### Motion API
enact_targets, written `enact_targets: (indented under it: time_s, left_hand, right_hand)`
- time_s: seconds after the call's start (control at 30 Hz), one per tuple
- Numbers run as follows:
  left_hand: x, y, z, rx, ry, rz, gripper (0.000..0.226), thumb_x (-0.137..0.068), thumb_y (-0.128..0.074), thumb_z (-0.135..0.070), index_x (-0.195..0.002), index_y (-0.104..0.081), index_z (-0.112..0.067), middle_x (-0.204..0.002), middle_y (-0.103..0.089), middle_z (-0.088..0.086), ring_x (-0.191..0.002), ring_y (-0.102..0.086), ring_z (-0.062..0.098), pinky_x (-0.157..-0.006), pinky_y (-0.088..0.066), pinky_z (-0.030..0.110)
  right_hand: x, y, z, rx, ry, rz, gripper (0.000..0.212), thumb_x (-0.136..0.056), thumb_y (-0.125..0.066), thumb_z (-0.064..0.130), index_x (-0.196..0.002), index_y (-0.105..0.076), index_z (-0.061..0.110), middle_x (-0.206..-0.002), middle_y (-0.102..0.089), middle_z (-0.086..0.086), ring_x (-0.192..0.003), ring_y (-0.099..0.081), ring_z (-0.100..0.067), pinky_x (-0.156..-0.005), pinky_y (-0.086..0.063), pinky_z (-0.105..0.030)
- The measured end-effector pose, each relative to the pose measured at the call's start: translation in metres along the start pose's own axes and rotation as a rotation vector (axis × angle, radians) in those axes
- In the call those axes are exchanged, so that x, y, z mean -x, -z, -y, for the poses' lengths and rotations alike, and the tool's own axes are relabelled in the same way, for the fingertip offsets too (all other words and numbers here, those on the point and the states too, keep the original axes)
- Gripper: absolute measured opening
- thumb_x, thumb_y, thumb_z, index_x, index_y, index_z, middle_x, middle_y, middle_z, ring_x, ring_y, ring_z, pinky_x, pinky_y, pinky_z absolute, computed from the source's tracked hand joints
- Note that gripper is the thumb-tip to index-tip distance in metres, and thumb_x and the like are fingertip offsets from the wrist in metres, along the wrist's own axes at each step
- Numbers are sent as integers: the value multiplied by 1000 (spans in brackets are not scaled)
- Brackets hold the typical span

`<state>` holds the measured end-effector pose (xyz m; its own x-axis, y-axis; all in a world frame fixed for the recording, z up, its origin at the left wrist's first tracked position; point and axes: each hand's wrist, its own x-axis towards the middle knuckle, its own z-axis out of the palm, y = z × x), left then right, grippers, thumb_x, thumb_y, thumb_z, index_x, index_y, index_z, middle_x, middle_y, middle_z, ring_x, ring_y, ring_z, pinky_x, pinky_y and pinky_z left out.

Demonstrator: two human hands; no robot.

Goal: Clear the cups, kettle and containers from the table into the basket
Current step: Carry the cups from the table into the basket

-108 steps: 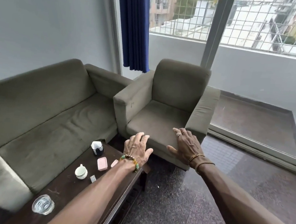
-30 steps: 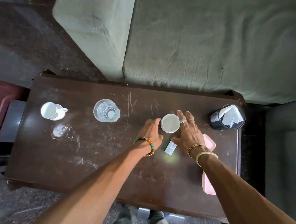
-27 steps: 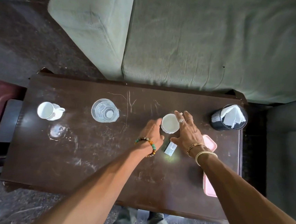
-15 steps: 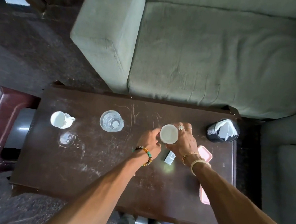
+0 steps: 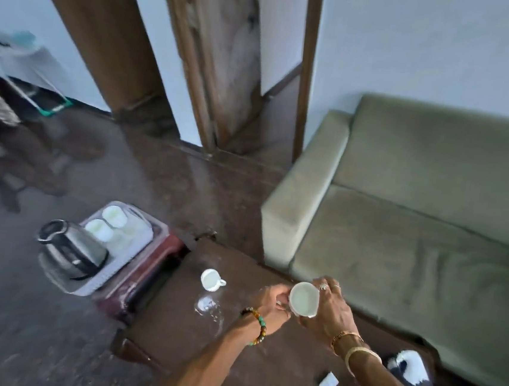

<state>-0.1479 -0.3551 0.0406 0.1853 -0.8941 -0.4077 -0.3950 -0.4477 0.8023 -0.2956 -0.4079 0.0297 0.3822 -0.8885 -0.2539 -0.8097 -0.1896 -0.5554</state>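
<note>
Two bare hands hold one white ceramic cup (image 5: 303, 299) above the dark wooden table (image 5: 177, 331): right hand (image 5: 327, 313) wrapped around its side, left hand (image 5: 272, 303) pinching near its handle. Left of the table, the grey basket (image 5: 136, 243) holds a steel kettle (image 5: 70, 249); another small white cup (image 5: 210, 279) stands on the tabletop.

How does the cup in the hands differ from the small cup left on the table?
The held cup is lifted, gripped by the right hand with the left hand touching; the small cup stands alone on the table. The held cup looks larger; the small cup's handle shows. Both are white, open side up.
</note>
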Motion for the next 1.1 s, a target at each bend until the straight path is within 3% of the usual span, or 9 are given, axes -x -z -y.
enact_targets:
  time_s: [0.1,0.2,0.4,0.53,0.7,0.87,0.93,1.1]
  left_hand:
    - [20,50,-7,-35,-15,-60,42,-70,-69,-6,-110,-69,-20,-100,-75,-1,-94,-67,11,-82,-55,22]
    - [41,100,-1,-59,-10,-94,41,-70,-70,-5,-107,-69,-22,-96,-76,-2,-94,-69,11,-85,-56,28]
    - [72,187,50,-56,12,-108,39,-68,-69,-6,-103,-69,-24,-89,-76,-7,-73,-65,-6,-67,-54,13]
    - [95,246,94,-48,56,-128,43,-68,-74,-11,-110,-67,-22,-96,-76,-5,-87,-68,6,-81,-57,26]
    - [115,329,131,-14,72,-179,42,-74,-71,-8,-115,-67,-16,-103,-75,1,-96,-68,13,-90,-55,30]
    - [132,402,153,-53,62,-305,27,-72,-69,-6,-98,-73,-13,-97,-74,2,-95,-66,17,-85,-53,25]
    - [133,425,165,-59,70,-335,28,-72,-72,-11,-99,-73,-15,-98,-74,0,-96,-66,17,-84,-51,24]
    - [125,462,198,-74,122,-334,34,-69,-73,-19,-103,-71,-16,-100,-74,3,-98,-67,20,-91,-54,34]
  right_hand:
    - [0,11,48,9,64,-6,78,-63,-82,40,-130,-47,18,-132,-40,0,-110,-59,-25,-88,-50,-32]
    - [6,10,99,54,124,1,77,-64,-81,39,-131,-47,20,-134,-39,1,-110,-59,-25,-88,-50,-32]
    - [13,-34,193,81,196,-14,68,-60,-82,38,-120,-52,23,-128,-42,3,-102,-63,-26,-86,-52,-34]
    - [16,-80,258,131,238,32,70,-61,-81,37,-123,-50,24,-130,-39,2,-103,-62,-26,-87,-52,-35]
    - [7,-122,346,178,304,49,71,-59,-83,41,-121,-51,29,-130,-36,5,-99,-65,-27,-84,-55,-35]
    - [-10,-147,419,217,399,47,73,-58,-82,42,-123,-51,30,-130,-34,6,-99,-65,-25,-86,-55,-36]
    - [-21,-161,441,237,447,45,71,-60,-79,47,-122,-50,30,-127,-36,5,-99,-65,-23,-85,-56,-35]
    - [-47,-203,478,291,516,58,62,-63,-71,60,-112,-51,26,-116,-41,1,-98,-60,-18,-75,-57,-28]
